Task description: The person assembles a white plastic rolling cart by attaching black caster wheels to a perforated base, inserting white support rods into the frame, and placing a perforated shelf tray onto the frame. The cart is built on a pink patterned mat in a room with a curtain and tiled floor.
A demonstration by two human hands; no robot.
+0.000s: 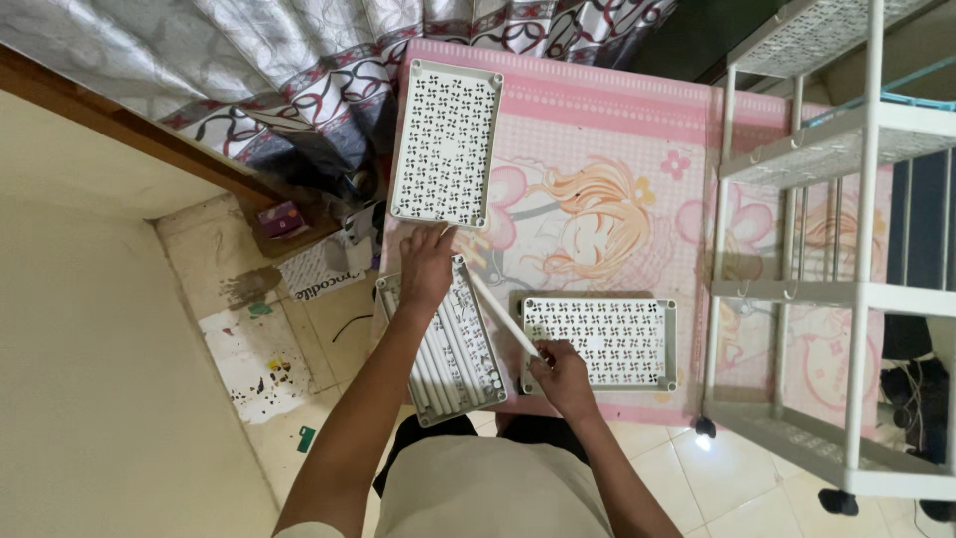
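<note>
My left hand (427,265) rests palm down on the far end of a white perforated tray (476,374) that holds several white tubes lying lengthwise. My right hand (562,374) grips one white tube (501,316), which slants up and left from the hand. That hand sits at the near left corner of a second white perforated shelf panel (602,341) lying flat on the pink mat (617,149). A third perforated panel (447,142) lies farther away on the mat's far left.
A white multi-tier shelf rack on wheels (846,299) stands at the right. A patterned curtain (299,60) hangs at the top. A small box and clutter (324,264) lie on the tiled floor to the left, beside a cream wall.
</note>
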